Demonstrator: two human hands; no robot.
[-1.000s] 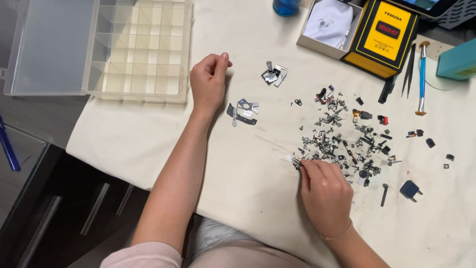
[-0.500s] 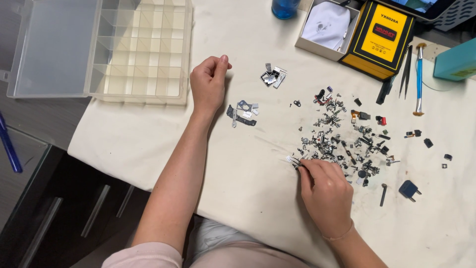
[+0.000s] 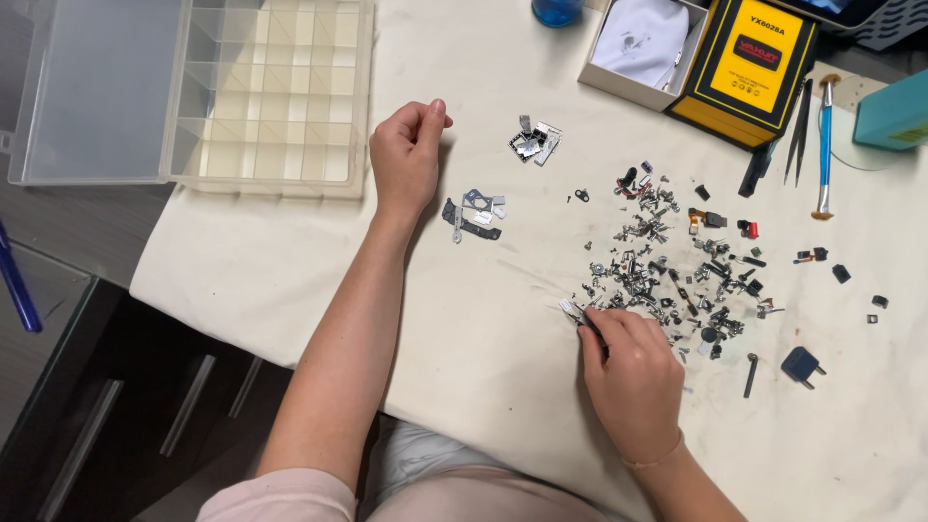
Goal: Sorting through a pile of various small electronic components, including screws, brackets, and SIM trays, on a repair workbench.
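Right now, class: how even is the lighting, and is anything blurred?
Head view: soft even light on the cloth; faint shadows beside the left hand and right hand; tiny parts in the scattered pile too small to resolve; sharp overall.

Bright, even overhead light, soft short shadows beside the arms, sharp focus, darker left edge, no glare

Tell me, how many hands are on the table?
2. The left hand is loosely closed beside the clear organizer box; the right hand pinches at the pile of small metal parts.
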